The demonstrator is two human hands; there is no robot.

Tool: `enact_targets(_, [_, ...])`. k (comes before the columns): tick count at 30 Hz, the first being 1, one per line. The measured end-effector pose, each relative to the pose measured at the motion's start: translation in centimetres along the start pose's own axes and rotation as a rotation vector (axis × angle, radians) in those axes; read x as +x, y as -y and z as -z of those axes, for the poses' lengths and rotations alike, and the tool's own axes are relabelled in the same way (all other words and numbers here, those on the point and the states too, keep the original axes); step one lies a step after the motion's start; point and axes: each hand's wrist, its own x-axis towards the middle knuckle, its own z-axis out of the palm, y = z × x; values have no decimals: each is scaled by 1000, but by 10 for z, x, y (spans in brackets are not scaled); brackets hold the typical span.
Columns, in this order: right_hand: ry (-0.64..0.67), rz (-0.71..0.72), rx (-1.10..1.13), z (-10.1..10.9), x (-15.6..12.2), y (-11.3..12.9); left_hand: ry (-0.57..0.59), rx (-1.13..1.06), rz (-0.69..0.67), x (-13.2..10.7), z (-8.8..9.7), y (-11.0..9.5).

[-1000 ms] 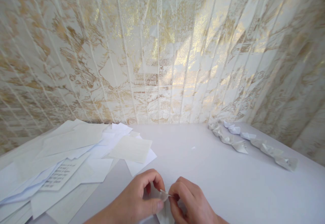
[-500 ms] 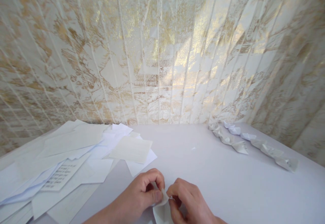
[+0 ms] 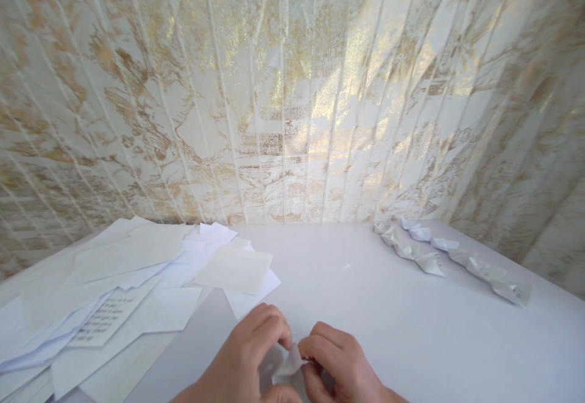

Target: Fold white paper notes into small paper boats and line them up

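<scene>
Both my hands work close together at the bottom middle of the view. My left hand [image 3: 249,360] and my right hand [image 3: 340,366] pinch a small folded piece of white paper [image 3: 290,364] between their fingertips, just above the white table [image 3: 365,311]. Most of that paper is hidden by my fingers and the frame's lower edge.
A loose spread of white paper sheets [image 3: 114,287] covers the table's left side, one printed with text [image 3: 98,320]. Several small folded paper shapes [image 3: 434,256] lie in a row at the back right. A gold-patterned curtain [image 3: 292,98] hangs behind the table.
My left fingers have shifted over the folded paper, which now sits lower between my hands. The view has tipped slightly; nothing else on the table moved.
</scene>
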Motion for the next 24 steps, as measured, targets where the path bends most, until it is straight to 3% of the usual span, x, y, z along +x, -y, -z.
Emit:
enact_targets(3, [-7,28,-38,-1,0,0,-72,214,-219,-4,-5,1])
enact_targets(5, [-23,60,-69,-2,-1,0,-101,281,-274,-4,-7,1])
enact_targets(13, [-45,107,-128,-5,-4,-4,-97,394,-309,-5,-8,-2])
enact_targets(18, [-40,48,-124,-3,-5,-2,-67,438,-341,-4,-7,-4])
enact_targets(24, [20,42,-89,0,-1,0,-38,427,-274,-4,-5,-3])
